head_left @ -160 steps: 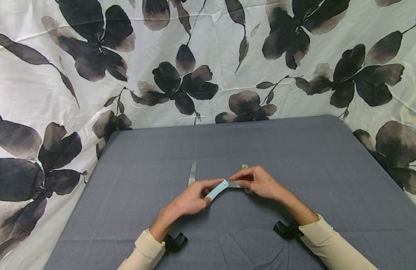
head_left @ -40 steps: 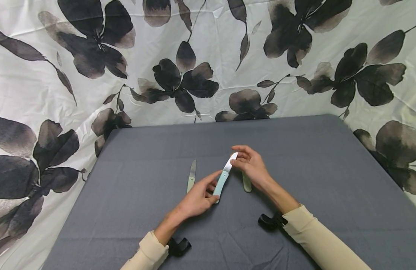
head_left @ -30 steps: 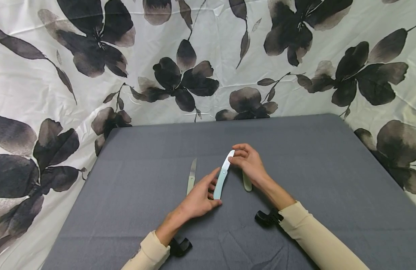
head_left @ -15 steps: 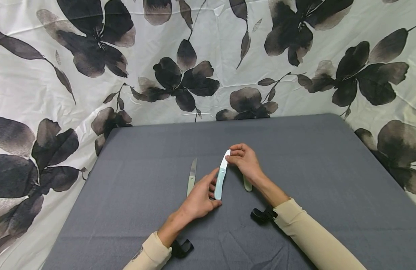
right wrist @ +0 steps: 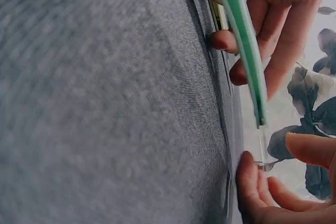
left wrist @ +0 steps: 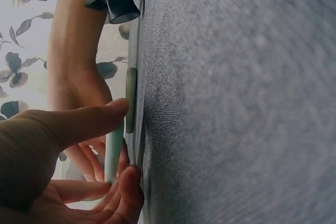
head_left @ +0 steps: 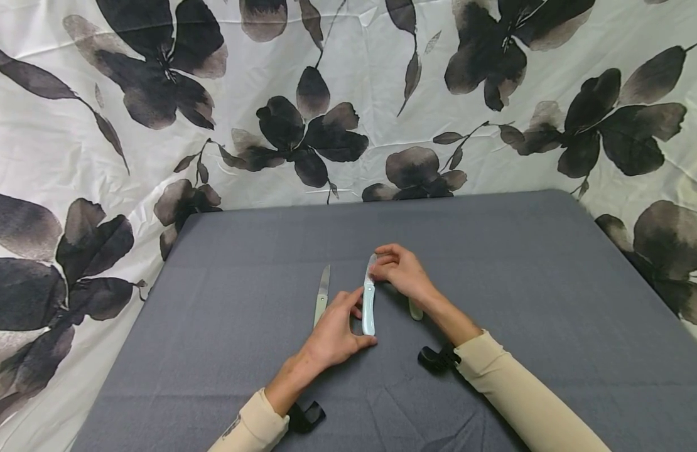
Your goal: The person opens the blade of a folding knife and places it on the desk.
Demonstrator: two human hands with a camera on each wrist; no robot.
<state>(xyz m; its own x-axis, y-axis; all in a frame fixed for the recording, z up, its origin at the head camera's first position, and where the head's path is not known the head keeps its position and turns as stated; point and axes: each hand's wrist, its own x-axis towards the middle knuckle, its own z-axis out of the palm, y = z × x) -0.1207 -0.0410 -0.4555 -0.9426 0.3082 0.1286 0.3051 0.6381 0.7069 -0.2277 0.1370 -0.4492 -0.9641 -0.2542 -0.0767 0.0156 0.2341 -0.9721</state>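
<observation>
Cream sleeves (head_left: 252, 427) w/ black wrist cams (head_left: 306, 419), bottom of frame. L hand (head_left: 331, 333), ctr, curled round a folding knife (head_left: 368, 314) by its smooth, slightly bowed light-blue handle, thumb at butt. R hand (head_left: 404, 271) half-bent at the shiny metal blade (head_left: 368, 277); only R wrist view shows gap btwn thumb & fingers, can't tell if it grips. Long axis near-vertical in head view, tip up. Green-handled knife (head_left: 321, 302) to left, tip up too; other green handle (head_left: 416, 311), partly behind R hand, shows longer in L wrist view. Woven gray cloth (head_left: 258, 251); creased floral backdrop (head_left: 377, 69).
</observation>
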